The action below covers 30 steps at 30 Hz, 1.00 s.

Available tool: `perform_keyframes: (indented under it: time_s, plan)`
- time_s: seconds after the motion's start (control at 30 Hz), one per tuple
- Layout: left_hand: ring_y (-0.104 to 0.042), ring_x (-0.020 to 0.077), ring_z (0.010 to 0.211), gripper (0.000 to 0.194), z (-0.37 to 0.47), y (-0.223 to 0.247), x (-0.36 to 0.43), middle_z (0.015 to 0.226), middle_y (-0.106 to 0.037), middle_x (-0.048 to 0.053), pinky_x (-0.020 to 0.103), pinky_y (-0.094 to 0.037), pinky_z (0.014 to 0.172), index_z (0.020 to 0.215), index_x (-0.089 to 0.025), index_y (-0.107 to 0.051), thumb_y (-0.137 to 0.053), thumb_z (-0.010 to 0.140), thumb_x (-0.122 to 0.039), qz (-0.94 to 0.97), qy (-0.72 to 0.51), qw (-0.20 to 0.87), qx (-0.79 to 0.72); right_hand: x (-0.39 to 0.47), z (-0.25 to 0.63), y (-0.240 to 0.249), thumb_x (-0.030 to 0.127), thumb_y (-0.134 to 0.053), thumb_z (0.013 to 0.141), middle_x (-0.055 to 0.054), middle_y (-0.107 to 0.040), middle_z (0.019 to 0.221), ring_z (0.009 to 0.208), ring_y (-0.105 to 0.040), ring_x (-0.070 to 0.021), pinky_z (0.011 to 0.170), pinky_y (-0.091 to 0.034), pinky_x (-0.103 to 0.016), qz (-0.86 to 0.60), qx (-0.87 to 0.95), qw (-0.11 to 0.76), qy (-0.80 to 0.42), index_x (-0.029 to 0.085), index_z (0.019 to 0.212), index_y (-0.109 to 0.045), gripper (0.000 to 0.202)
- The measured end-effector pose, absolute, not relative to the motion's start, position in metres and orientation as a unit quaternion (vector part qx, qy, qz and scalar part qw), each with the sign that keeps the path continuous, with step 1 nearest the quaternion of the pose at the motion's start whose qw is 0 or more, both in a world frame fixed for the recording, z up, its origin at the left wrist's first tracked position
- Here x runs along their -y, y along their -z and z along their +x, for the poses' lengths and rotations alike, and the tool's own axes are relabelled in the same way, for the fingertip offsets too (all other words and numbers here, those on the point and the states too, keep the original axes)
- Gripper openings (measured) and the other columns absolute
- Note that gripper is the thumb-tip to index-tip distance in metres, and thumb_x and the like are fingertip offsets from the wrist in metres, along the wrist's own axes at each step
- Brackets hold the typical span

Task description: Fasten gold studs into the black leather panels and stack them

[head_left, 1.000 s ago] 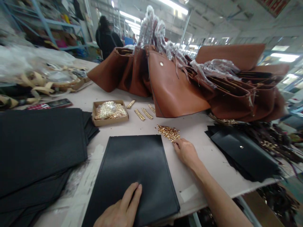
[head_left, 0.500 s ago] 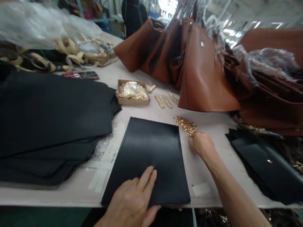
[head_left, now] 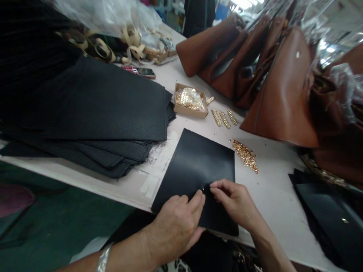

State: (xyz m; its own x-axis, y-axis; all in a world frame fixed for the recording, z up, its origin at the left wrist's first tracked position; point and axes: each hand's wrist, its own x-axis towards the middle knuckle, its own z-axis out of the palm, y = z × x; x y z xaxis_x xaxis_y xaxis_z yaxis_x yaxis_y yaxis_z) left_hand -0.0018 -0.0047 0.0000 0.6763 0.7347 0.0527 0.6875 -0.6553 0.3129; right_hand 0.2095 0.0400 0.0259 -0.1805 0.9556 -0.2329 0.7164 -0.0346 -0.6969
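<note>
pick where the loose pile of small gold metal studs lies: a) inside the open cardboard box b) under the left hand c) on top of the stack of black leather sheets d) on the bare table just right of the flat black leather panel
d: the loose pile of small gold metal studs lies on the pale table beside the right edge of the flat black leather panel, apart from the open cardboard box and both hands.

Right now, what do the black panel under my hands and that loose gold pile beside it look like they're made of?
Black panel: leather or a leather-like sheet, going by its fine pebbled grain and soft matte sheen. Which of the two can't be told.
Gold pile: small metal fittings, probably plated, since they glint brightly. Their exact shape is too small to make out.
</note>
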Motion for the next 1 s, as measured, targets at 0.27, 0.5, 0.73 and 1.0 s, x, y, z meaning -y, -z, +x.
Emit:
perform_keyframes:
  time_s: [0.27,0.5,0.73,1.0]
  plan:
    - [-0.059,0.0236,0.085,0.059,-0.003,0.003,0.005,0.136,-0.058,0.014,0.039,-0.047,0.069,0.136,-0.007,-0.05,-0.053,0.092,-0.046,0.908,-0.112,0.126,-0.383,-0.047,0.185,-0.034,0.024,-0.054,0.091,0.0,-0.074,0.087,0.08,-0.068,-0.0169,0.074,-0.047,-0.026,-0.581,0.739,0.083,-0.331,0.023,0.088,-0.071,0.017]
    - [-0.058,0.0229,0.081,0.057,-0.004,0.005,0.004,0.134,-0.058,0.014,0.038,-0.047,0.065,0.134,-0.005,-0.051,-0.052,0.092,-0.044,0.91,-0.123,0.122,-0.377,-0.056,0.177,-0.04,0.021,-0.055,0.089,0.001,-0.073,0.08,0.075,-0.066,-0.0156,0.069,-0.044,-0.026,-0.593,0.735,0.02,-0.328,0.023,0.083,-0.07,0.017]
    - [-0.06,0.0218,0.081,0.052,-0.004,0.004,0.004,0.137,-0.058,0.014,0.036,-0.047,0.065,0.134,-0.006,-0.052,-0.048,0.094,-0.038,0.909,-0.117,0.144,-0.374,-0.074,0.17,-0.047,0.022,-0.06,0.082,0.001,-0.067,0.065,0.058,-0.057,-0.014,0.054,-0.038,-0.025,-0.622,0.699,-0.055,-0.35,0.021,0.075,-0.067,0.01]
    - [-0.061,0.0199,0.079,0.04,-0.004,0.014,0.001,0.131,-0.064,0.011,0.035,-0.044,0.063,0.128,-0.008,-0.058,-0.051,0.091,-0.021,0.914,-0.157,0.124,-0.354,-0.093,0.158,-0.051,0.017,-0.064,0.076,0.0,-0.067,0.062,0.056,-0.057,-0.0137,0.051,-0.035,-0.024,-0.624,0.691,-0.144,-0.334,0.02,0.072,-0.066,0.006]
